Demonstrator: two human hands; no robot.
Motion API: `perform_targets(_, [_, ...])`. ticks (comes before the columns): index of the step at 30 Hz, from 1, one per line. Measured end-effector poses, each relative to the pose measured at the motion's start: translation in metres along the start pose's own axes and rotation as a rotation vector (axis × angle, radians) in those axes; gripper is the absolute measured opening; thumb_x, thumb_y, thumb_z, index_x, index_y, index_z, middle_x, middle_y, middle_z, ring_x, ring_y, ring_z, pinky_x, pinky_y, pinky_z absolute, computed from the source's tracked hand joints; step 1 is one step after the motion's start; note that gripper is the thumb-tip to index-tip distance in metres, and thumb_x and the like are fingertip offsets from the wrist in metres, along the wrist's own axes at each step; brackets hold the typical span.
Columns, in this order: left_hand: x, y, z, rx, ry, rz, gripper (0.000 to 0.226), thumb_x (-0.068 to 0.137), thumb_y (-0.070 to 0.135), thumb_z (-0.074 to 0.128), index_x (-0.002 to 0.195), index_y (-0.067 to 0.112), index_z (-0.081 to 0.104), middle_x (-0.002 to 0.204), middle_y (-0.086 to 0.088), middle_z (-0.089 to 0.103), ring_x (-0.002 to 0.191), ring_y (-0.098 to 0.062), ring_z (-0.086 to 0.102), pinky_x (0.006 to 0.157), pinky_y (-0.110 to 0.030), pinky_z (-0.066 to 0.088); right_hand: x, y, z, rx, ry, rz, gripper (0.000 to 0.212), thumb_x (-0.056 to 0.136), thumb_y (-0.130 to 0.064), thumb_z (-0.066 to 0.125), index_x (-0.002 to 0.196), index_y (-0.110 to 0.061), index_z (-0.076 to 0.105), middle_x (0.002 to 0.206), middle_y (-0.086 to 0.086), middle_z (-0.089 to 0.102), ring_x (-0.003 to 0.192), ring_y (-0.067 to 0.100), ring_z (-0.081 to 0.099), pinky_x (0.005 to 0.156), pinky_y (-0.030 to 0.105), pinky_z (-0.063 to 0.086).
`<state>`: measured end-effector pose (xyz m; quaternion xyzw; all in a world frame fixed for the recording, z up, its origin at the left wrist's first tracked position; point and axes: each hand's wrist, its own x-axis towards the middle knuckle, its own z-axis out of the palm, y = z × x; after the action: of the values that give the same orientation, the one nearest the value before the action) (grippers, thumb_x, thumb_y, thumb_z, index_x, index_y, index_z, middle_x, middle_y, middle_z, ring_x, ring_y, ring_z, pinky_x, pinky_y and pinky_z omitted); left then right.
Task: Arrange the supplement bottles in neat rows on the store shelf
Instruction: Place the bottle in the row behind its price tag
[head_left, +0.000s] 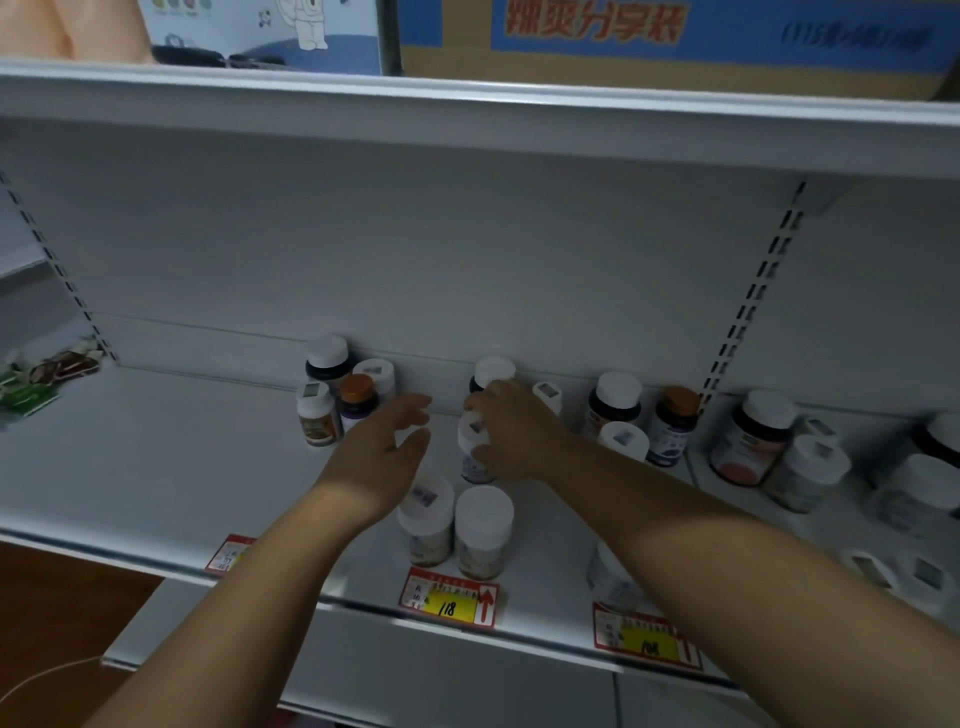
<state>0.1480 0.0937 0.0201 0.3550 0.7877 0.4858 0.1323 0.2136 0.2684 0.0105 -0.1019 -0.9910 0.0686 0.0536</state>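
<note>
Several supplement bottles stand on the white store shelf. My right hand is closed around a white-capped bottle at mid shelf, just in front of a dark bottle with a white cap by the back wall. My left hand hovers open beside it, fingers spread, touching nothing. Left of that hand stands a cluster: an orange-capped bottle and three white-capped ones. Two white-capped bottles stand near the front edge under my left wrist.
More bottles crowd the right: a dark white-capped one, an orange-capped one, a large dark one. Price tags hang on the front rail. Snack packets lie far left. An upper shelf with a cardboard box overhangs.
</note>
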Motion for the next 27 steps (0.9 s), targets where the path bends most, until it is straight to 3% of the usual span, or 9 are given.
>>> perform_targets(3, [-0.002, 0.005, 0.000, -0.021, 0.019, 0.003, 0.022, 0.090, 0.021, 0.053, 0.105, 0.037, 0.053, 0.108, 0.014, 0.056, 0.111, -0.011, 0.050, 0.090, -0.024, 0.038, -0.007, 0.005, -0.008, 0.246, 0.030, 0.010, 0.043, 0.078, -0.017, 0.067, 0.116, -0.001, 0.056, 0.113, 0.015, 0.053, 0.103, 0.028, 0.051, 0.077, 0.023, 0.039])
perform_targets(5, [-0.004, 0.015, -0.001, -0.051, 0.027, 0.031, 0.023, 0.087, 0.021, 0.058, 0.104, 0.038, 0.054, 0.103, 0.022, 0.056, 0.108, -0.007, 0.051, 0.084, -0.015, 0.037, -0.019, 0.013, -0.026, 0.513, 0.135, 0.108, 0.034, 0.074, -0.017, 0.072, 0.105, -0.005, 0.065, 0.092, -0.002, 0.059, 0.081, 0.010, 0.057, 0.060, 0.011, 0.039])
perform_targets(7, [-0.006, 0.029, 0.001, -0.071, -0.053, 0.050, 0.032, 0.081, 0.023, 0.066, 0.103, 0.042, 0.053, 0.100, 0.030, 0.053, 0.103, 0.000, 0.053, 0.079, -0.009, 0.037, -0.037, 0.025, -0.050, 0.750, 0.198, 0.184, 0.020, 0.072, -0.019, 0.075, 0.092, -0.018, 0.070, 0.078, -0.016, 0.061, 0.066, -0.005, 0.056, 0.054, 0.008, 0.042])
perform_targets(12, [-0.019, 0.066, 0.036, -0.114, -0.272, 0.062, 0.049, 0.061, 0.030, 0.082, 0.093, 0.053, 0.053, 0.091, 0.033, 0.064, 0.084, 0.014, 0.060, 0.064, -0.006, 0.049, -0.088, 0.057, -0.086, 1.294, 0.106, 0.214, 0.012, 0.076, -0.012, 0.070, 0.086, -0.019, 0.072, 0.080, -0.004, 0.074, 0.078, 0.011, 0.068, 0.064, 0.018, 0.052])
perform_targets(16, [-0.027, 0.083, 0.066, -0.169, -0.236, 0.111, 0.046, 0.059, 0.023, 0.083, 0.092, 0.045, 0.058, 0.095, 0.016, 0.070, 0.082, -0.001, 0.067, 0.074, -0.022, 0.055, -0.116, 0.073, -0.092, 1.298, 0.100, 0.185, 0.013, 0.069, -0.023, 0.072, 0.081, -0.023, 0.076, 0.082, -0.003, 0.075, 0.083, 0.013, 0.069, 0.071, 0.025, 0.057])
perform_targets(18, [-0.028, 0.089, 0.075, -0.171, -0.248, 0.121, 0.046, 0.054, 0.030, 0.082, 0.093, 0.041, 0.059, 0.095, 0.014, 0.070, 0.083, -0.002, 0.067, 0.077, -0.026, 0.054, -0.125, 0.082, -0.094, 1.341, 0.104, 0.176, 0.017, 0.062, -0.029, 0.073, 0.078, -0.024, 0.077, 0.078, -0.005, 0.075, 0.078, 0.009, 0.069, 0.066, 0.021, 0.056])
perform_targets(23, [-0.019, 0.088, 0.090, -0.108, -0.321, 0.162, 0.065, 0.055, 0.037, 0.084, 0.113, 0.031, 0.057, 0.110, 0.013, 0.066, 0.095, -0.005, 0.065, 0.086, -0.030, 0.054, -0.138, 0.096, -0.092, 1.349, 0.143, 0.168, 0.016, 0.073, -0.010, 0.070, 0.075, -0.025, 0.076, 0.073, -0.007, 0.074, 0.072, 0.005, 0.069, 0.060, 0.016, 0.052])
perform_targets(25, [-0.010, 0.084, 0.092, -0.018, -0.359, 0.175, 0.080, 0.059, 0.051, 0.077, 0.130, 0.033, 0.045, 0.130, 0.016, 0.053, 0.116, -0.003, 0.053, 0.098, -0.029, 0.045, -0.138, 0.100, -0.092, 1.201, 0.241, 0.191, 0.020, 0.071, -0.008, 0.073, 0.074, -0.027, 0.075, 0.078, -0.007, 0.074, 0.078, 0.008, 0.068, 0.067, 0.022, 0.054])
perform_targets(27, [-0.001, 0.079, 0.089, 0.074, -0.327, 0.166, 0.092, 0.057, 0.068, 0.061, 0.138, 0.034, 0.033, 0.140, 0.015, 0.040, 0.125, -0.003, 0.039, 0.104, -0.028, 0.035, -0.137, 0.103, -0.088, 0.871, 0.312, 0.242, 0.019, 0.066, -0.016, 0.079, 0.076, -0.030, 0.071, 0.086, -0.005, 0.072, 0.083, 0.010, 0.066, 0.074, 0.023, 0.054])
